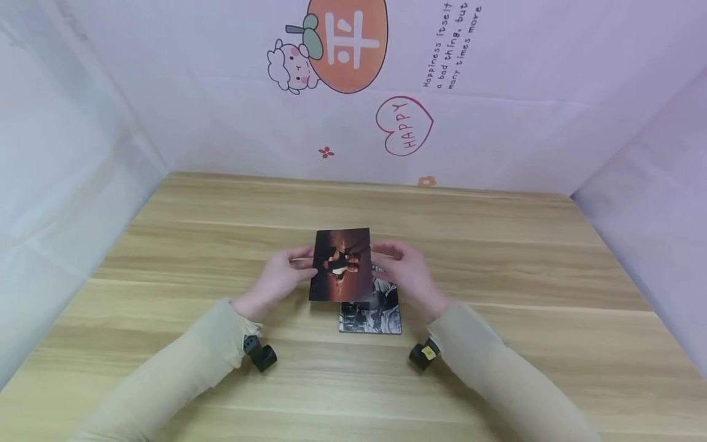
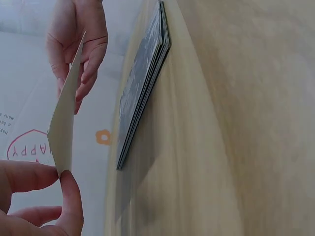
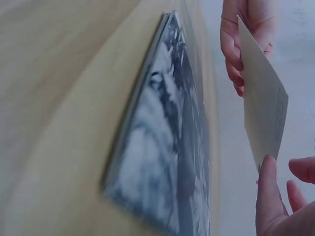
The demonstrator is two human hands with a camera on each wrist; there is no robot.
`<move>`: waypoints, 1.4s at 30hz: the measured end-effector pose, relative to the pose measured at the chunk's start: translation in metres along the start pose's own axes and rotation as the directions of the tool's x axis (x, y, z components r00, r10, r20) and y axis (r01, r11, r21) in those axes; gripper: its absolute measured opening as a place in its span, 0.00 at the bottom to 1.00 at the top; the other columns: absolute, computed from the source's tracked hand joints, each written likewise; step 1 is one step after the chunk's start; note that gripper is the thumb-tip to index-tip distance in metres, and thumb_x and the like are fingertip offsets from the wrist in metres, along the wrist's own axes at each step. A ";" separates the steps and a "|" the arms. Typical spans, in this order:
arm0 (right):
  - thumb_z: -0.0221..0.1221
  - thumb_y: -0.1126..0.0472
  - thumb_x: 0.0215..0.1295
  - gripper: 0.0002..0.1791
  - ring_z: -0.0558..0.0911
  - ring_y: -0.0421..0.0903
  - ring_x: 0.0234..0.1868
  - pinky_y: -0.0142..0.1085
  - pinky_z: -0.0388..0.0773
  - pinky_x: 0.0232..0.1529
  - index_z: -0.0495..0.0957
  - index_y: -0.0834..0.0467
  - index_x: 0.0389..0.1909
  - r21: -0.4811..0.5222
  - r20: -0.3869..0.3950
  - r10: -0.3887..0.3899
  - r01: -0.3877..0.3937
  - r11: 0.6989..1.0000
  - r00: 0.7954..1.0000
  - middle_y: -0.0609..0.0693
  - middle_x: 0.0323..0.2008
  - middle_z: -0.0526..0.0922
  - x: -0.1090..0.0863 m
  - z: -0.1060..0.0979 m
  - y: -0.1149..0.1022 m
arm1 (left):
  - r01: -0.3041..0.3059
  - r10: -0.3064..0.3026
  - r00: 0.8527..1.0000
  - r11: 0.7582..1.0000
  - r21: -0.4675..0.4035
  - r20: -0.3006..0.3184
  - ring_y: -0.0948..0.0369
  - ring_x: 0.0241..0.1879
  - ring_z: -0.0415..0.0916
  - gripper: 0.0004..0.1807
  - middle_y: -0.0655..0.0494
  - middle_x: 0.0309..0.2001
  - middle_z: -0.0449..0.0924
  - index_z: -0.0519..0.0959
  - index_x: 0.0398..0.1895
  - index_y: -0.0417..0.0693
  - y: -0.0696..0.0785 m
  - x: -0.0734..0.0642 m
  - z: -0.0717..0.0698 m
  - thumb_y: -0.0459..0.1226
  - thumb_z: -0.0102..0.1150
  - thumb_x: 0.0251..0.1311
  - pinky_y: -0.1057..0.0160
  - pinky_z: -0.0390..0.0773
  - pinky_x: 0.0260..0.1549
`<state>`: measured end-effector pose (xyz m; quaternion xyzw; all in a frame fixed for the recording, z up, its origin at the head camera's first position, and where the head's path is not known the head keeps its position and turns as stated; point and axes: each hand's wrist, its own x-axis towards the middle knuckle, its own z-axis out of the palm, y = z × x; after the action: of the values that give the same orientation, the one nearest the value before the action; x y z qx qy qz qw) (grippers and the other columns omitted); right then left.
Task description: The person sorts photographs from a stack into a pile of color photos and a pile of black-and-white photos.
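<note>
Currently we note the dark photo card (image 1: 343, 242) raised between both hands, long axis seemingly running away from us. The left hand (image 1: 278, 273) pinches its left edge; the right hand (image 1: 409, 270), loosely spread, touches the opposite edge. Below, offset right and towards us, lies the black-and-white stack (image 1: 381, 318), nearer the right hand, near edge exposed; tabletop (image 1: 331, 393) gives room this side.

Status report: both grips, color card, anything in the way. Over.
Left grip pinches card by one edge. Right grip at opposite edge, contact unclear. Card raised above pile, not touching. Nothing seen blocking it.
</note>
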<state>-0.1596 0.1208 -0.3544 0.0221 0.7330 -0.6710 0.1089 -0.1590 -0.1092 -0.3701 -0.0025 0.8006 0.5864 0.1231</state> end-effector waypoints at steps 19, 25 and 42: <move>0.59 0.76 0.57 0.30 0.80 0.40 0.33 0.36 0.84 0.36 0.70 0.56 0.61 0.149 -0.074 0.027 -0.015 0.989 0.997 0.56 0.44 0.80 0.026 0.086 -0.024 | -0.097 0.102 0.994 0.988 0.119 -0.044 0.70 0.44 0.75 0.29 0.37 0.56 0.72 0.63 0.68 0.37 -0.003 -0.008 -0.080 0.31 0.55 0.63 0.78 0.75 0.42; 0.60 0.76 0.56 0.32 0.81 0.43 0.34 0.40 0.85 0.38 0.70 0.55 0.62 0.130 -0.060 0.015 -0.007 0.991 0.998 0.58 0.44 0.79 0.025 0.112 -0.021 | -0.090 0.099 0.994 0.986 0.139 -0.053 0.77 0.40 0.73 0.30 0.38 0.56 0.71 0.63 0.68 0.38 -0.013 -0.012 -0.103 0.31 0.56 0.62 0.78 0.77 0.40; 0.59 0.78 0.55 0.27 0.79 0.43 0.32 0.38 0.85 0.37 0.73 0.58 0.57 0.173 0.010 0.139 -0.139 0.975 0.990 0.52 0.36 0.76 0.057 0.155 -0.010 | 0.105 -0.087 0.989 0.981 -0.163 0.119 0.77 0.39 0.75 0.34 0.69 0.39 0.74 0.48 0.71 0.32 -0.046 -0.001 -0.145 0.25 0.47 0.63 0.77 0.78 0.43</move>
<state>-0.1965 -0.0397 -0.3668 0.0835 0.6686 -0.7230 0.1525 -0.1794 -0.2598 -0.3726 -0.0190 0.7389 0.6447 0.1949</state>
